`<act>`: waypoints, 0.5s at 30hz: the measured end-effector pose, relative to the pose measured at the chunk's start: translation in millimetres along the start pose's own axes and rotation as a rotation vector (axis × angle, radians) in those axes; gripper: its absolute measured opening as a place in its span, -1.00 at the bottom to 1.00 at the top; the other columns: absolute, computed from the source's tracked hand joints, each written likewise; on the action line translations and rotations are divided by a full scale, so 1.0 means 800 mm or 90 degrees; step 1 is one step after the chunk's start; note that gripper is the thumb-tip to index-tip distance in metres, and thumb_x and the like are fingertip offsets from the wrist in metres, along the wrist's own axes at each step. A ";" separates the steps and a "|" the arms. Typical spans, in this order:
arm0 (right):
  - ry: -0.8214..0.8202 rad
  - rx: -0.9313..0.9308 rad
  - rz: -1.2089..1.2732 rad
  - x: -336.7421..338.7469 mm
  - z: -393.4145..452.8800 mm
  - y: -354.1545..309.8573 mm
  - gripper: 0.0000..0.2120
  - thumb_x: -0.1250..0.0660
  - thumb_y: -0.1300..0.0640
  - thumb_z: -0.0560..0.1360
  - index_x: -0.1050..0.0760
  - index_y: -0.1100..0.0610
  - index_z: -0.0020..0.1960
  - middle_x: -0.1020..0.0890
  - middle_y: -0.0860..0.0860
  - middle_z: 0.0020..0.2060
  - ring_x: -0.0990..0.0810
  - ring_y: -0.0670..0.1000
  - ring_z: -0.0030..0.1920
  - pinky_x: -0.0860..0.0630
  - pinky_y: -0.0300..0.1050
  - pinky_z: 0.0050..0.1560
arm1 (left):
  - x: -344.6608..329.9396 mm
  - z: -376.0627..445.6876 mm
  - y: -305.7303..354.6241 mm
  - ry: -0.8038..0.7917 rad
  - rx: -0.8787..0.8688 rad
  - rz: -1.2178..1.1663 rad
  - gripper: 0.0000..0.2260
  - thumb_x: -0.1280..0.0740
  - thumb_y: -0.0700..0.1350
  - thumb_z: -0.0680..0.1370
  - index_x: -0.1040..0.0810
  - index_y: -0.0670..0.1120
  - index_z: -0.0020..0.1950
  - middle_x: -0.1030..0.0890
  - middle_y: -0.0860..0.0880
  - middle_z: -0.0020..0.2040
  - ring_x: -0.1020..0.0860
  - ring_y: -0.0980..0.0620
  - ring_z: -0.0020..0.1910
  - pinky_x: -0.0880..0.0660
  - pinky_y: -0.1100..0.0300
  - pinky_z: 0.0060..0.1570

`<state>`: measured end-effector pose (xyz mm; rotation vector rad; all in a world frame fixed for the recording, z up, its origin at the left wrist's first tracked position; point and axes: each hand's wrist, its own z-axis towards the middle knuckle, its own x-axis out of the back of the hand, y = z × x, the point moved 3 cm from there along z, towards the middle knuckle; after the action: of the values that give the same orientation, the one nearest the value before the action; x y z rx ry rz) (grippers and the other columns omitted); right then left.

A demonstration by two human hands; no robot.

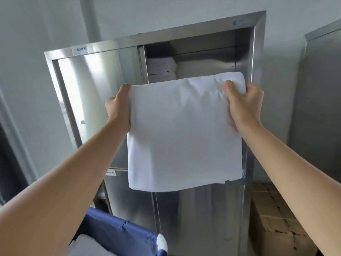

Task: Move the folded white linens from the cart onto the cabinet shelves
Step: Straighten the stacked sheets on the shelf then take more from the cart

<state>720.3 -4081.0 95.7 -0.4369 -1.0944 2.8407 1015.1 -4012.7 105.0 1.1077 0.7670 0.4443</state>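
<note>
I hold a folded white linen (184,133) up in front of the stainless steel cabinet (258,52). My left hand (118,106) grips its left edge and my right hand (243,104) grips its upper right corner, thumb on top. The linen's far edge is level with the open upper compartment, where a stack of folded white linens (161,69) sits at the left of the shelf. The blue cart (118,231) is at the bottom left, with more white linen (86,246) inside it.
The cabinet's left sliding door (96,100) is closed and the lower doors (199,222) are shut. Cardboard boxes (273,218) stand on the floor at the right. Another steel panel (321,108) is at the far right.
</note>
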 end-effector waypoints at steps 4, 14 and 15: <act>-0.066 -0.055 0.053 -0.033 -0.013 0.043 -0.69 -0.38 0.09 0.47 -0.39 0.13 -0.38 -0.39 -0.07 -0.49 -0.31 -0.16 -0.48 -0.26 -0.26 -0.47 | 0.042 -0.006 -0.015 0.096 -0.027 0.044 -0.73 -0.45 0.13 0.43 -0.55 -0.06 -0.12 -0.57 -0.02 -0.20 -0.57 -0.06 -0.22 -0.55 0.09 -0.14; -0.231 -0.184 0.201 -0.140 -0.107 0.095 -0.61 -0.39 0.14 0.48 -0.29 0.07 -0.43 -0.30 -0.18 -0.62 -0.23 -0.18 -0.51 -0.23 -0.27 -0.46 | 0.183 -0.049 -0.028 0.314 -0.042 0.131 -0.71 -0.47 0.12 0.39 -0.49 -0.05 -0.27 -0.50 -0.04 -0.25 -0.49 -0.04 -0.29 -0.48 0.13 -0.21; -0.242 -0.190 0.206 -0.148 -0.117 0.096 -0.62 -0.39 0.15 0.49 -0.31 0.08 -0.43 -0.32 -0.18 -0.61 -0.25 -0.19 -0.52 -0.24 -0.30 -0.46 | 0.194 -0.053 -0.029 0.329 -0.035 0.138 -0.72 -0.47 0.12 0.40 -0.51 -0.06 -0.24 -0.52 -0.04 -0.25 -0.50 -0.04 -0.30 -0.49 0.14 -0.22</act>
<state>863.5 -4097.3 6.8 -0.0908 -1.6687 3.1331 1086.7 -3891.8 23.2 1.0388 1.0811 0.9529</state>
